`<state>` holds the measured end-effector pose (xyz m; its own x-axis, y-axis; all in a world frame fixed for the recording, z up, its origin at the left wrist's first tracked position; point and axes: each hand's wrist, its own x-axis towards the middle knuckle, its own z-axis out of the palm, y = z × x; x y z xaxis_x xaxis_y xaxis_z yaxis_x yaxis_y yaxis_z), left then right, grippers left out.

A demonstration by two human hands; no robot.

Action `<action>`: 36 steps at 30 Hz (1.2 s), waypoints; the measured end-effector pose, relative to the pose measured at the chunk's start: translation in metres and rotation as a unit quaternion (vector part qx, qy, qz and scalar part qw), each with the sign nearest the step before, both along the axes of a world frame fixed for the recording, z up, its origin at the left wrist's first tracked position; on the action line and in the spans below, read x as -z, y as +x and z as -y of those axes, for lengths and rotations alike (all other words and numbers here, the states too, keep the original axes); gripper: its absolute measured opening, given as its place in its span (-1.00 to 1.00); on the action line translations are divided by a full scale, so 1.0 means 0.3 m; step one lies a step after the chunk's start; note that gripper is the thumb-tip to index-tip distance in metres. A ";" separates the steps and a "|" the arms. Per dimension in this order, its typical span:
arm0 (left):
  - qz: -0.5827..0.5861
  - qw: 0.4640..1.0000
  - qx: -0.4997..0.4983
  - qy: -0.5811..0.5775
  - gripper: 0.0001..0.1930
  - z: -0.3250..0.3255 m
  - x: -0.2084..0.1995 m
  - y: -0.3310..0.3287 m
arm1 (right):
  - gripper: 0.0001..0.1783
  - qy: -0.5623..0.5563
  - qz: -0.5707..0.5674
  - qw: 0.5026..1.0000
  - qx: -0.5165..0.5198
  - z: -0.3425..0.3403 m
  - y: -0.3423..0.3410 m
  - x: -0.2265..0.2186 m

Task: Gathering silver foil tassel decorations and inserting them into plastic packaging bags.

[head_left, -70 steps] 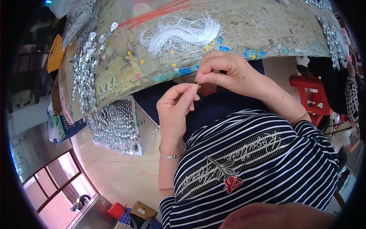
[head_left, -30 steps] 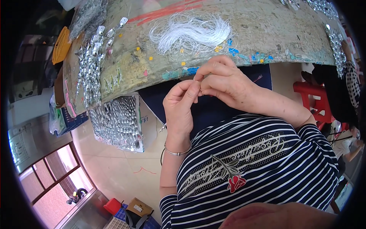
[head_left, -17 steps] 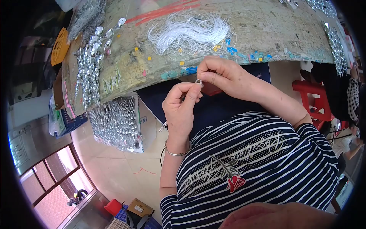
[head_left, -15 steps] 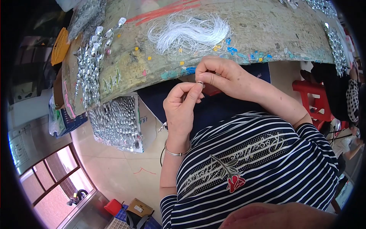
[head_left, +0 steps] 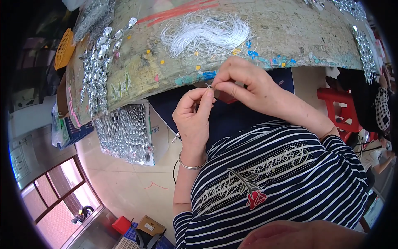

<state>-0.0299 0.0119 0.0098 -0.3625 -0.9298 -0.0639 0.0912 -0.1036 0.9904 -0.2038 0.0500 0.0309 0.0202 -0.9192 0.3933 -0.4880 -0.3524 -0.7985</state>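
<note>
My left hand (head_left: pixel 193 114) is closed, its thumb and index finger pinched at a tiny whitish, thread-like piece (head_left: pixel 208 85). Thin pale ends stick up from the fingertips; its exact kind is too small to tell. Close by on the right, my right hand (head_left: pixel 248 83) also pinches with thumb and index finger beside this piece; what it holds is hidden. Both hands are in front of the table's near edge, above a dark blue cloth (head_left: pixel 232 117). On the table beyond them lies a loose bundle of shiny white thread (head_left: pixel 207 36).
The worn table (head_left: pixel 298 41) has a curved near edge with paint flecks. Strings of silvery metal pieces (head_left: pixel 98 79) hang over its left side, more (head_left: pixel 124 135) below. A yellow basket (head_left: pixel 64 49) stands far left. A red stool (head_left: pixel 338 108) and another person are at right.
My fingertips have come slightly apart, the right hand lifting a little and the left shifting slightly left. Thin whitish ends now show where a small shiny bit was seen between the fingers.
</note>
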 end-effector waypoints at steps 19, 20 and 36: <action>0.177 0.947 0.042 -0.266 -0.92 0.003 0.003 -0.009 | -0.87 -0.080 -0.164 0.982 0.056 0.014 0.008 0.010; 0.137 0.970 0.035 -0.200 -0.92 0.000 0.018 -0.011 | -0.87 -0.082 -0.167 0.981 0.061 0.014 0.009 0.008; -0.004 0.997 0.037 0.072 -0.90 -0.003 -0.019 0.005 | -0.90 0.327 0.370 0.869 -0.035 -0.009 0.001 0.037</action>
